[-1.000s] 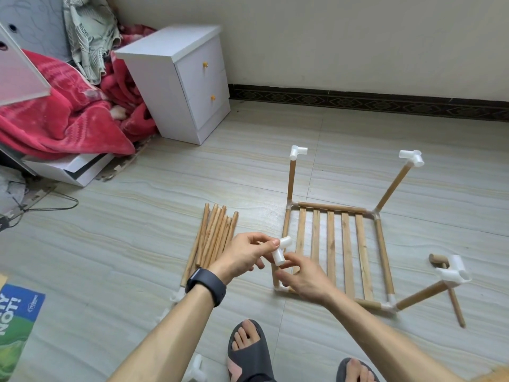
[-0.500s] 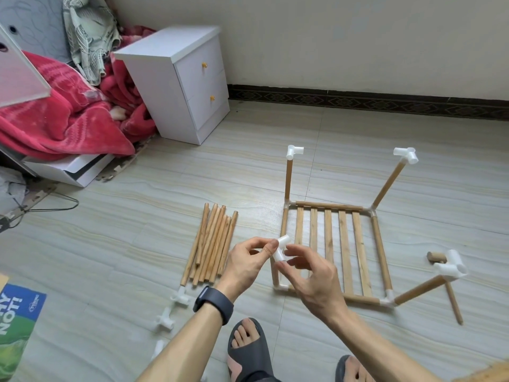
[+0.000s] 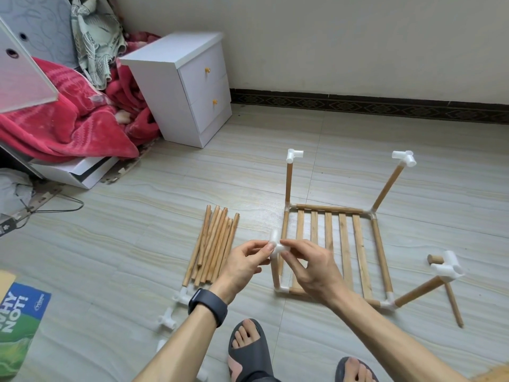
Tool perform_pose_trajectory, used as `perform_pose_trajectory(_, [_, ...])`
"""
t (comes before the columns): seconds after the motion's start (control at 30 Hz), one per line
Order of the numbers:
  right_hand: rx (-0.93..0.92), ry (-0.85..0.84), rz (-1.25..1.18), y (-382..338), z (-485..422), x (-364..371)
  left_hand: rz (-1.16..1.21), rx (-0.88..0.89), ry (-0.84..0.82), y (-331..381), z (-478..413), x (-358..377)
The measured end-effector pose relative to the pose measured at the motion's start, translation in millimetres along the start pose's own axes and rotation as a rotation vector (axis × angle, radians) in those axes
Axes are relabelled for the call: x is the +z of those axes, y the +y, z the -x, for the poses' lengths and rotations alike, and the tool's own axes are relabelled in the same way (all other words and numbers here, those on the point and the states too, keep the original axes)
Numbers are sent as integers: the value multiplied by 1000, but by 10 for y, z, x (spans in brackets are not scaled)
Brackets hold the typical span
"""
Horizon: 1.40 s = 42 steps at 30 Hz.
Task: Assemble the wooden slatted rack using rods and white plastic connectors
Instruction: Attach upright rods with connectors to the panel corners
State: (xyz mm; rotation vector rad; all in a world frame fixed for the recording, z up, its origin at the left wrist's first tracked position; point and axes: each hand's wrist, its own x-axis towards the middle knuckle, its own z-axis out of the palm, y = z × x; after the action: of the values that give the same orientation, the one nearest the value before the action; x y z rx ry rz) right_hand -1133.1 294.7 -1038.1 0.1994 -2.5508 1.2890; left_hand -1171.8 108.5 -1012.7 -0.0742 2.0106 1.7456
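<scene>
1. Two grips met on one small white plastic connector (image 3: 276, 245). The person's left grip (image 3: 242, 264) pinched it between thumb and fingertips, and the right grip (image 3: 308, 267) pinched its other side.
2. That connector sat at the top of the near-left upright rod of the wooden slatted rack (image 3: 344, 244), which lay on the pale tiled floor (image 3: 137, 257) just ahead of the person's feet.
3. The rack was a rectangular frame of round light-wood rods joined by white corner pieces. Five flat slats ran across it and four rods rose from its corners. The other three rods each carried a white connector on top.
4. A blue-and-green printed sheet (image 3: 19, 312) at the left edge read "HY NOT!", its first letter cut off. Its smaller logo was too small to read.
5. One bundle of loose wooden rods (image 3: 214, 244) lay left of the rack, overlapping too much to count. One single rod (image 3: 454, 307) lay on the floor at the right. Two loose white connectors (image 3: 166, 321) showed by the left forearm, which wore one black wristwatch (image 3: 208, 304).
</scene>
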Motion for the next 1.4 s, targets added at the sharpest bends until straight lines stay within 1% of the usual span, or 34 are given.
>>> perform_pose_trajectory(0.2, [139, 47, -160, 34, 108, 62, -14, -12, 35, 59, -66, 62])
perform_pose_trajectory(0.3, [145, 81, -202, 46, 148, 98, -7, 18, 31, 40, -70, 47])
perform_pose_trajectory(0.57, [42, 124, -147, 64, 103, 164, -53, 102, 65, -160, -156, 73])
perform_pose_trajectory(0.83, [73, 68, -68, 19, 3, 287, -15, 112, 55, -222, -229, -72])
perform_pose_trajectory(1.03, [121, 119, -77, -11, 100, 300, -78, 127, 56, -246, -232, -26])
perform_pose_trajectory(1.17, [182, 67, -51, -89, 92, 247, -103, 119, 64, -184, -203, -56])
perform_pose_trajectory(1.33, [306, -118, -37, -166, 2, 135, -235, 114, 125, -175, -143, -85])
perform_pose_trajectory(1.4, [349, -121, -75, -163, 12, 86, -227, 101, 115, -160, -128, -56])
